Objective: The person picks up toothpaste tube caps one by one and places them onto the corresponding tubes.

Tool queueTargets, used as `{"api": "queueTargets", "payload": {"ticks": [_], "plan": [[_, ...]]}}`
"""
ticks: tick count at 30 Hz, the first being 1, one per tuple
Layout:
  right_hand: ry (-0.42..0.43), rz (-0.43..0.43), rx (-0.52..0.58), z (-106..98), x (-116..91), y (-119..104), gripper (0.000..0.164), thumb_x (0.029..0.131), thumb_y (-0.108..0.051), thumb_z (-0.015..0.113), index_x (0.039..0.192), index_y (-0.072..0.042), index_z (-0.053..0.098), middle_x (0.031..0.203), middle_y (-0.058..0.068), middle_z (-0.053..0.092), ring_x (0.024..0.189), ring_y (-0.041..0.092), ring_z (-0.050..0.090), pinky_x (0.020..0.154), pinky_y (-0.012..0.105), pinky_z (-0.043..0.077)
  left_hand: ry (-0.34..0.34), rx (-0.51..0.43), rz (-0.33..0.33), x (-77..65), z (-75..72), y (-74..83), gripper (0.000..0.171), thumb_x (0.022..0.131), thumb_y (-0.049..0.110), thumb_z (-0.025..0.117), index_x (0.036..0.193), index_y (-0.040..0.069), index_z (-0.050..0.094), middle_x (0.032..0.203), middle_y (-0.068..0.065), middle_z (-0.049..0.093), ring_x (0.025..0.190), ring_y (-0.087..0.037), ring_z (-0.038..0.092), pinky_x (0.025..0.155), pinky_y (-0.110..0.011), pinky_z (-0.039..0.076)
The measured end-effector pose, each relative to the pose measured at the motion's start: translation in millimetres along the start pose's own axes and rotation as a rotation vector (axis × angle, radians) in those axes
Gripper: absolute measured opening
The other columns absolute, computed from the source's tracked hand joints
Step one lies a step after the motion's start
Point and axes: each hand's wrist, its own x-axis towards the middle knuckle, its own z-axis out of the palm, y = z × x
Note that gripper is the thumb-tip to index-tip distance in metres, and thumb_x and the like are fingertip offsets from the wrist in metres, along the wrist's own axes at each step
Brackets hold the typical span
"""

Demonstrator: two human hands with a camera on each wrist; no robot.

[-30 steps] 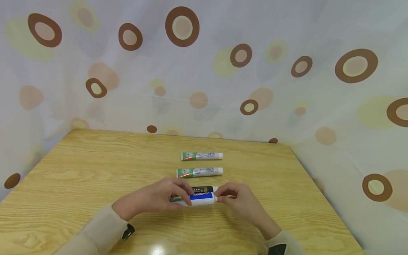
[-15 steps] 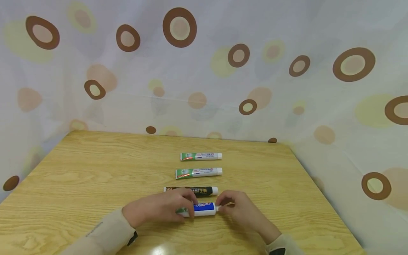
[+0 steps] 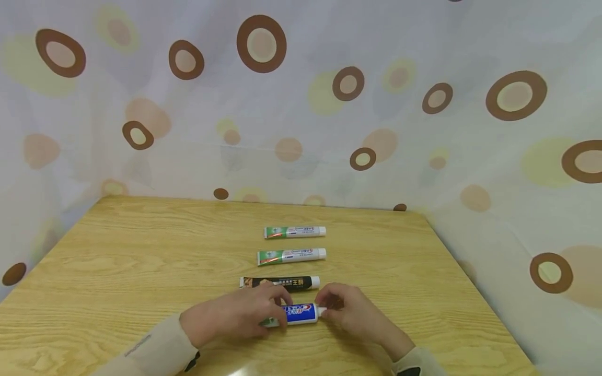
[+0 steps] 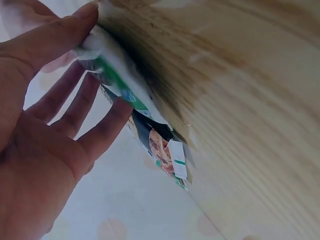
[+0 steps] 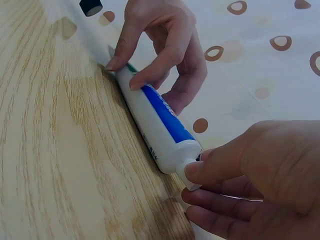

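Observation:
A white toothpaste tube [image 3: 302,314] with a blue and green label lies on its side at the near end of a row, its cap end to the right. My left hand [image 3: 242,313] holds it across the back half, thumb on the near side and fingers on the far side, covering much of the label. At the other end, my right hand [image 3: 359,316] pinches the small white cap [image 5: 183,171] between thumb and fingers. The right wrist view shows the tube's plain white side [image 5: 142,115] low along the wood. From the left wrist, its green tail part [image 4: 116,77] shows beside the fingers.
Just beyond lies a black toothpaste tube [image 3: 303,283], partly behind the left hand. Farther back are two green and white toothpaste tubes, a nearer one [image 3: 291,255] and a farther one [image 3: 294,232], caps also rightward. A patterned sheet [image 3: 291,104] rises behind the wooden table [image 3: 141,250].
Both hands have brought the blue and white toothpaste tube nearer to me, from overlapping the black tube to a spot in front of it. The other tubes have stayed in place.

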Motion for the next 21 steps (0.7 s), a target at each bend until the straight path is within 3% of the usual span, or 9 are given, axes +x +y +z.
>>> {"api": "queueTargets", "payload": {"ticks": [16, 21], "plan": [[-0.008, 0.018, -0.015, -3, 1, 6, 0.019, 0.091, -0.004, 0.068, 0.102, -0.02, 0.068, 0.102, -0.005, 0.068, 0.095, 0.012, 0.062, 0.081, 0.022, 0.052, 0.053, -0.01, -0.004, -12.2, 0.5, -0.8, 0.028, 0.085, 0.015, 0.079, 0.105, 0.034, 0.073, 0.133, 0.006, 0.056, 0.111, -0.004, 0.055, 0.093, -0.02, 0.051], [-0.006, 0.009, -0.021, -4, 0, 6, 0.018, 0.091, -0.007, 0.069, 0.106, -0.018, 0.068, 0.102, -0.005, 0.067, 0.095, 0.011, 0.062, 0.081, 0.023, 0.052, 0.072, -0.057, -0.037, -16.4, -2.7, -2.0, 0.025, 0.087, 0.018, 0.077, 0.108, 0.032, 0.07, 0.135, 0.004, 0.055, 0.116, -0.009, 0.056, 0.096, -0.025, 0.051]]}}
